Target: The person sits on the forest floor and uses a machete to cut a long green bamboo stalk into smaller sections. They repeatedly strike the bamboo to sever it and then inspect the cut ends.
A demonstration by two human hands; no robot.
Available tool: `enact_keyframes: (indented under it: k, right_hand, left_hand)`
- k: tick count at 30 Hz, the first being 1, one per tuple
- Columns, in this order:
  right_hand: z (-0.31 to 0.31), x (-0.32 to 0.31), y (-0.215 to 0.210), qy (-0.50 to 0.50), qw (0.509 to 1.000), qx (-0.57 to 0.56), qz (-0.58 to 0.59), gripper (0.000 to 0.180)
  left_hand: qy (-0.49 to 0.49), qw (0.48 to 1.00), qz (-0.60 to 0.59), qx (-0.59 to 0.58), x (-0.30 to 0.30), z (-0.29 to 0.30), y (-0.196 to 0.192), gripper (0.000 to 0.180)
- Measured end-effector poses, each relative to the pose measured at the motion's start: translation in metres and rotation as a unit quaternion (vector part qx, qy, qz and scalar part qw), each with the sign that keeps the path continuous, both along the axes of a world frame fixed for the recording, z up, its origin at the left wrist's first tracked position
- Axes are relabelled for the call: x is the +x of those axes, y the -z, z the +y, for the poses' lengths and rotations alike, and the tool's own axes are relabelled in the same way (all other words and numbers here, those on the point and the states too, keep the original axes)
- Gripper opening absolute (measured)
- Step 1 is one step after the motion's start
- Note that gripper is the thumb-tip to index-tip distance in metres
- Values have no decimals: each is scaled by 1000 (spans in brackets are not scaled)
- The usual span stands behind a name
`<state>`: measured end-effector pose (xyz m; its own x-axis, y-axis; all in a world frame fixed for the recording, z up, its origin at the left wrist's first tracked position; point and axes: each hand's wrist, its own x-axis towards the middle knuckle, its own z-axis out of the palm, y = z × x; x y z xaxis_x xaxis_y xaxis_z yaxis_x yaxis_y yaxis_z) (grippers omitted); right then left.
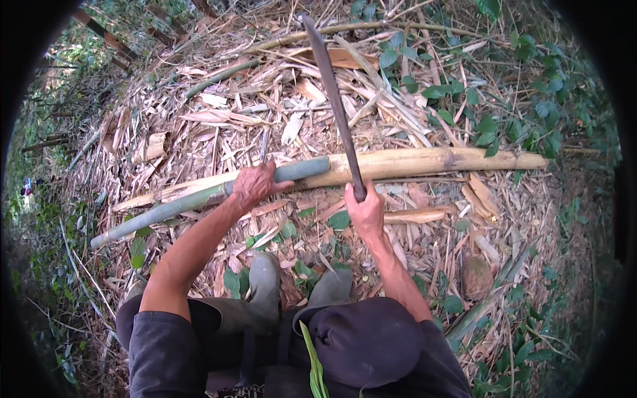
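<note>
My left hand (254, 184) is closed over a green bamboo pole (162, 211), its thumb lying along the side. The pole slants from the lower left up to its cut right end, which rests on a long pale log (424, 161). My right hand (366, 211) grips the lower end of a long machete (335, 99). Its dark blade points up and away, passing in front of the log just right of the pole's cut end. A gap separates blade and pole in the picture; whether the blade touches the log I cannot tell.
Wood chips and split strips (292, 126) litter the ground around the log. My grey-green boots (264, 282) stand just on the near side. Leafy vines (488, 126) grow at the far right, a stone-like brown lump (476, 277) lies near right, and stakes (106, 34) stand far left.
</note>
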<state>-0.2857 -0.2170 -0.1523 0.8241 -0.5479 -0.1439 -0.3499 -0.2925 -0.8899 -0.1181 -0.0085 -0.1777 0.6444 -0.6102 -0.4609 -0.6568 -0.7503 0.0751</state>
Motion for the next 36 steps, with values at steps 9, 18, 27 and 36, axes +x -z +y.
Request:
enact_keyframes:
  k: [9,18,27,36]
  right_hand:
    - [-23,-54,82,-81,976,-26,198,32]
    - [-2,-72,141,33,972,186,139,14]
    - [9,-67,117,8,975,179,135,19]
    - [-15,-61,97,-43,972,118,198,19]
  left_hand:
    - [-33,998,55,17,-18,11,-13,83]
    - [-18,977,186,-99,-42,30,-115,84]
    - [-49,971,157,-172,-41,110,-141,81]
    - [-36,979,100,-175,-72,111,-70,80]
